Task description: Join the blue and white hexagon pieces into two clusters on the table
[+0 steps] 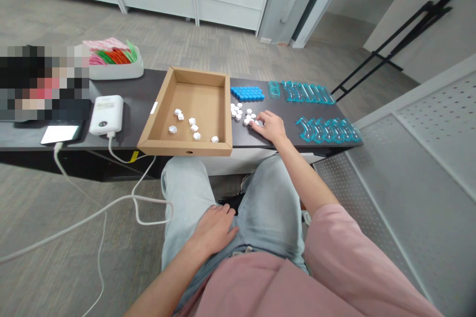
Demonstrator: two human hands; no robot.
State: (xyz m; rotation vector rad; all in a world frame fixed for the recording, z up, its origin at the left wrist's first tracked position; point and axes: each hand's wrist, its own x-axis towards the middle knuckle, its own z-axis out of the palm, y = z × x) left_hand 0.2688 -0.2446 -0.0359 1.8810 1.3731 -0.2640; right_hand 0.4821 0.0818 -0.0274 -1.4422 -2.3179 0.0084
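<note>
My right hand [270, 126] rests on the dark table [148, 94], fingers curled down onto a cluster of small white hexagonal pieces [240, 111] just right of a cardboard tray [219, 109]. Whether a piece is pinched in the fingertips is hidden. Several white pieces [188, 126] lie loose inside the tray. My left hand [215, 228] lies flat on my left thigh, fingers stretched out, holding nothing. A block of blue hexagonal pieces [247, 92] sits behind the white cluster.
Two rows of clear blue curved track pieces [307, 91] [329, 130] lie at the table's right end. A white power bank [106, 114] with a cable, a phone [61, 133] and a white bin of coloured sticks [113, 59] stand on the left.
</note>
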